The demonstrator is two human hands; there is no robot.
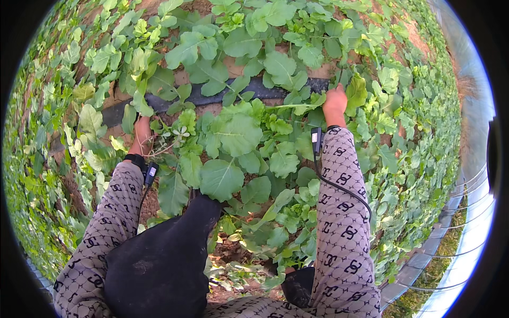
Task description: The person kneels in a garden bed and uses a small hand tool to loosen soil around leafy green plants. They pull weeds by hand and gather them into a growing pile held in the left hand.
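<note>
My left hand reaches in among the leaves just below a flat black strip on the soil. Leaves cover its fingertips. Thin pale stems of a branching weed with small whitish leaves lie across and beside it; whether they are gripped is not visible. Past the right part of the strip, my right hand has its fingers curled inward, thumb side up. A long green leaf touches or passes close to it on the left, and a yellowish leaf stands at its right. What lies inside the fingers is hidden.
Broad-leaved green crop plants fill the ground between and around my arms. Cabled devices hang at my left wrist and right wrist. My dark-clad knee juts forward. Plastic sheeting with thin hoops curves along the right.
</note>
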